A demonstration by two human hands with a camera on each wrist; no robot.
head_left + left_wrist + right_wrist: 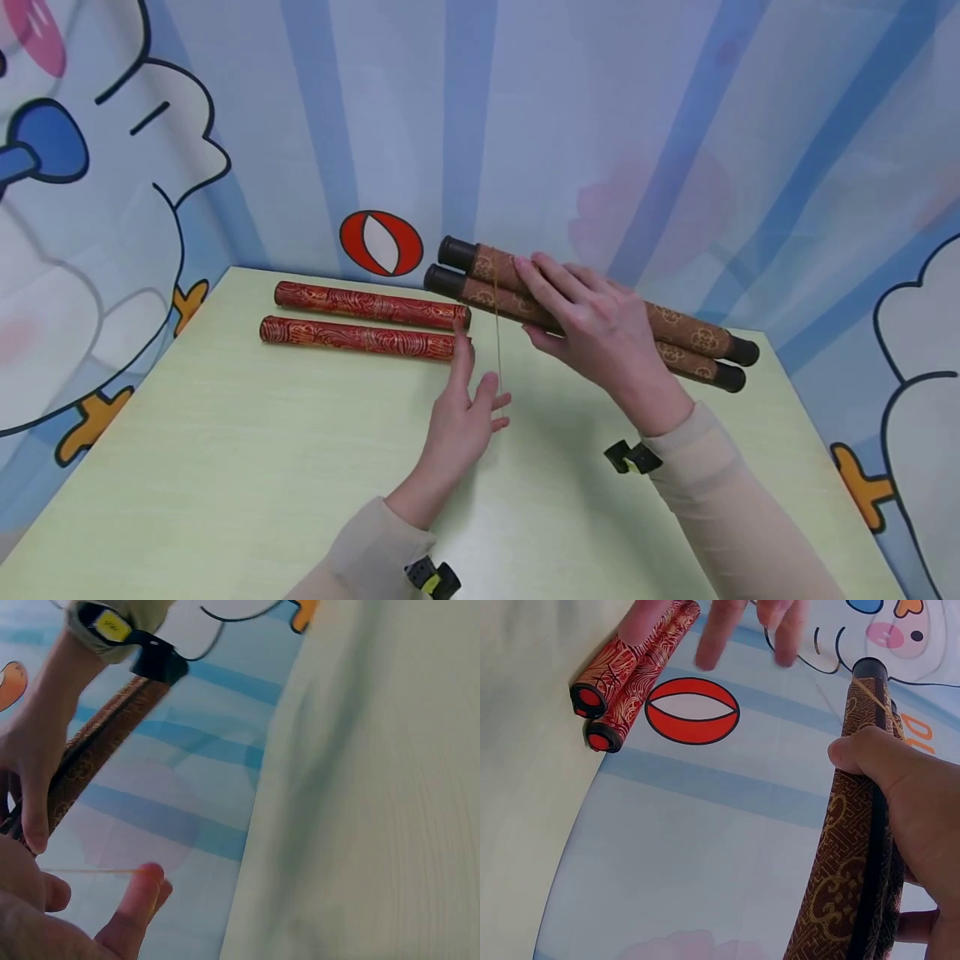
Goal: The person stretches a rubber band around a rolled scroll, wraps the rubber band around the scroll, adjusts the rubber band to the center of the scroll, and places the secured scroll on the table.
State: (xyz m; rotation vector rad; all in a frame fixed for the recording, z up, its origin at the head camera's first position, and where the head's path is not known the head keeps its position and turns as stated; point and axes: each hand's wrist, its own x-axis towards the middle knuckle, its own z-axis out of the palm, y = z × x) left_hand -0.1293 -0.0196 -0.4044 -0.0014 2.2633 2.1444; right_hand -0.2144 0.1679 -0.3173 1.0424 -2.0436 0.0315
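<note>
Two brown rods with gold patterning and black ends lie side by side, raised above the table. My right hand grips them near the middle, its thumb visible across one rod in the right wrist view. A thin, pale cord or band crosses both rods near their left end and runs taut down to my left hand. That hand has its fingers spread, and the cord passes over a fingertip in the left wrist view. Two red patterned rods rest on the table beyond the left hand.
The pale green table meets a blue striped cartoon backdrop at its back edge. A red and white oval is printed behind the red rods. Cartoon figures cover the sides. A small black device sits at each sleeve cuff.
</note>
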